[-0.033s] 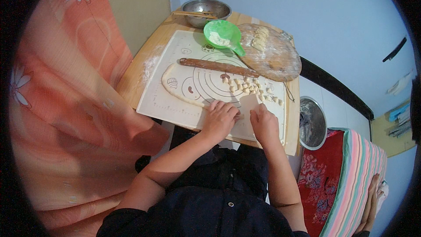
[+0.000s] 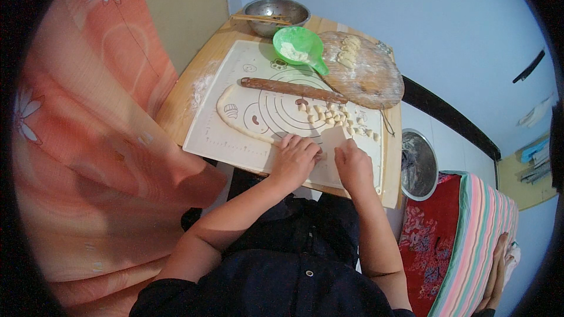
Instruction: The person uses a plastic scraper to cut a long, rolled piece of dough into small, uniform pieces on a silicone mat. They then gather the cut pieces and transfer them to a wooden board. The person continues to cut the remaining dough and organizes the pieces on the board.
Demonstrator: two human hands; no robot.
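Observation:
A long thin rope of dough (image 2: 230,124) curves over the white printed pastry mat (image 2: 205,141) and runs under my left hand (image 2: 298,155). That hand has its fingers curled down over the rope near its right end, and the palm hides part of it. My right hand (image 2: 354,165) grips a pale, flat dough scraper (image 2: 334,137), held on edge just right of the left fingers. Beyond the scraper lie several small cut dough pieces (image 2: 338,119), scattered on the mat. A brown wooden rolling pin (image 2: 288,88) rests across the mat behind them.
A green scoop-shaped bowl of flour (image 2: 318,63) stands behind the rolling pin. A steel bowl with chopsticks (image 2: 301,15) is at the back. At the back right, a round wooden board (image 2: 376,85) carries shaped dough. An orange curtain (image 2: 117,158) hangs at left; a metal basin (image 2: 432,167) sits right.

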